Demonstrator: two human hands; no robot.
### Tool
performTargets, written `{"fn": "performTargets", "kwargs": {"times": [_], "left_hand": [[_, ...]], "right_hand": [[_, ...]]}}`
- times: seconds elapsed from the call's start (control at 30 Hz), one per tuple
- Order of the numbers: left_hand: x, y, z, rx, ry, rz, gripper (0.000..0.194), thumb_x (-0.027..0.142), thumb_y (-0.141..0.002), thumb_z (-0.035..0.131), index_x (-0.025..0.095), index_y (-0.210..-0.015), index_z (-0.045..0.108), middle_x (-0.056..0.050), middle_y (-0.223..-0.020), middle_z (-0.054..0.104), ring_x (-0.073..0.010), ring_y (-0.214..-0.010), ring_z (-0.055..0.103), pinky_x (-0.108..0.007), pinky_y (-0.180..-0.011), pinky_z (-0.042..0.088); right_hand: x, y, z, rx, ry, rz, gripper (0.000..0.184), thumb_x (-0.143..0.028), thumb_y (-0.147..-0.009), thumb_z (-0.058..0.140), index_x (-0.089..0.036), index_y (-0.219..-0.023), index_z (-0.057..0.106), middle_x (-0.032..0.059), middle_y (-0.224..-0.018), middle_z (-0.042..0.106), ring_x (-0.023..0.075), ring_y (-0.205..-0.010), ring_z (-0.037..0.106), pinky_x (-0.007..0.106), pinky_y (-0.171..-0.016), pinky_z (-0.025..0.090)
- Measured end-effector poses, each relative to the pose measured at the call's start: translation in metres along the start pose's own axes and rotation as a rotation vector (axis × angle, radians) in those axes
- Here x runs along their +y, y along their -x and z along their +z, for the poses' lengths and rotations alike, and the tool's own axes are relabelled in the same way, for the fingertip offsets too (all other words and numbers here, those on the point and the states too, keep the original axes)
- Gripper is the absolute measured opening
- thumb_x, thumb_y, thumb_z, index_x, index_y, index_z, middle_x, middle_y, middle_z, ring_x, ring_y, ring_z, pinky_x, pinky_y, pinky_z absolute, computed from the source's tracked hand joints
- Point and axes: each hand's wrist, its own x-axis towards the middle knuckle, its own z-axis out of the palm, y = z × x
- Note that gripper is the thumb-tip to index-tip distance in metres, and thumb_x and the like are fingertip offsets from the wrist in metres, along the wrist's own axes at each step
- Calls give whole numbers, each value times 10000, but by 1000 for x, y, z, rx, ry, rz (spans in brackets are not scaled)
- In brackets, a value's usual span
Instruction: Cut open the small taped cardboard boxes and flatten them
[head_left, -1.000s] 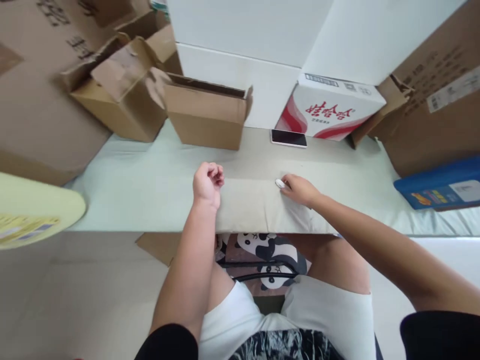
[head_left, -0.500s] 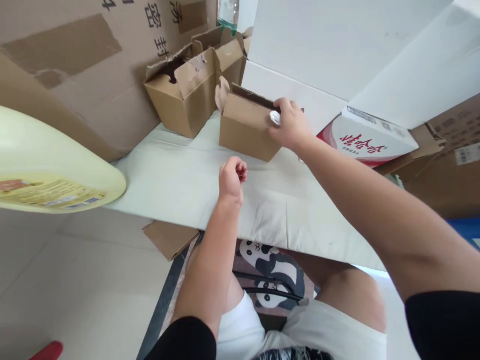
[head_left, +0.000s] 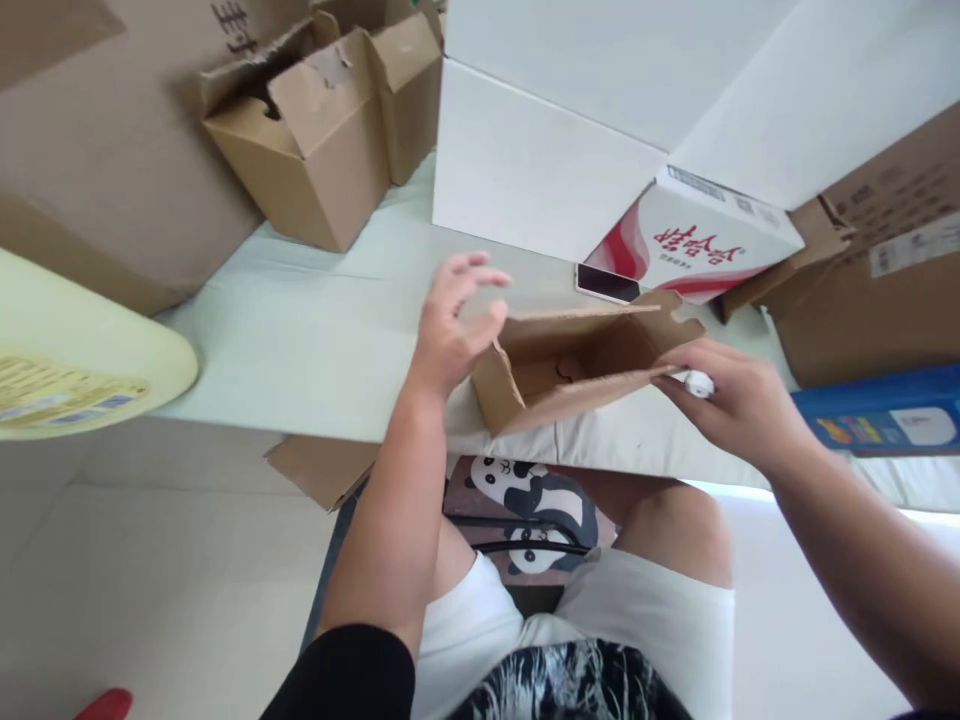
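Observation:
A small brown cardboard box [head_left: 589,403] with its top open sits near the front edge of the cloth-covered surface, tilted so its inside shows. My right hand [head_left: 739,400] pinches the box's near flap at the right end. A white capped object [head_left: 699,384], perhaps a pen or marker, pokes out between those same fingers; most of it is hidden. At the box's left end my left hand [head_left: 457,325] hovers with fingers spread and curved, its thumb near the left flap; whether it touches the cardboard I cannot tell.
Two open brown boxes [head_left: 322,150] stand at the back left by a large carton [head_left: 135,130]. A pale yellow bottle [head_left: 90,350] is at left. A phone [head_left: 609,284] lies beside a white-and-red box [head_left: 694,235]. A blue package [head_left: 885,410] sits at right.
My right hand has brought the box from the back toward me and tipped its opening into view. My left hand has opened from a curl and moved up beside it. The view shifted.

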Motion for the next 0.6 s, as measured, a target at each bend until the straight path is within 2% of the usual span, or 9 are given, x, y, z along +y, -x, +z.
{"fn": "performTargets", "kwargs": {"times": [0.07, 0.1, 0.23, 0.33, 0.4, 0.5, 0.6], "left_hand": [[11, 6, 18, -287, -28, -55, 97, 199, -804, 719, 225, -866, 789, -76, -1274, 703, -262, -1158, 658, -380, -998, 527], [16, 9, 26, -350, -32, -83, 127, 156, -783, 699, 222, -845, 788, -76, -1228, 712, -246, -1079, 662, -366, -950, 534], [36, 22, 48, -300, -109, -134, 205, -1, -684, 662, 195, -706, 717, -58, -1026, 660, -181, -855, 582, -294, -775, 502], [46, 29, 50, -395, -274, -123, 202, 28, -734, 664, 187, -615, 703, -71, -1065, 624, -176, -815, 560, -304, -700, 483], [48, 32, 51, -429, -377, -69, 220, 79, -788, 652, 203, -626, 735, -73, -1077, 610, -186, -820, 563, -320, -684, 481], [45, 32, 53, -389, -402, -16, 219, 124, -835, 661, 249, -809, 839, -53, -989, 557, -166, -749, 521, -319, -689, 481], [37, 26, 60, -306, -277, -106, 337, 170, -827, 759, 306, -1116, 863, -27, -935, 554, -155, -723, 505, -293, -718, 502]], "right_hand": [[5, 37, -5, 29, -9, 60, 42, -300, -971, 681, -305, -953, 719, 46, -910, 804, 220, -720, 756, 341, -587, 553], [7, 51, -5, 42, -7, 91, 50, -285, -968, 680, -308, -964, 725, 47, -930, 810, 222, -734, 766, 338, -579, 555], [14, 81, 2, 97, -42, 122, 162, -194, -946, 636, -300, -1026, 729, 51, -989, 810, 230, -814, 791, 347, -661, 607], [17, 87, 6, 140, -88, 102, 187, -158, -935, 625, -291, -1031, 716, 53, -986, 795, 222, -828, 783, 347, -699, 621], [20, 89, 7, 179, -117, 108, 182, -145, -926, 632, -287, -1008, 709, 53, -968, 785, 218, -826, 778, 344, -696, 619], [27, 89, 9, 244, -141, 113, 190, -117, -909, 648, -275, -999, 706, 58, -948, 776, 211, -801, 769, 342, -662, 607], [34, 83, 14, 291, -206, 99, 203, -97, -896, 664, -269, -995, 711, 60, -931, 769, 201, -764, 762, 335, -622, 600]]}}
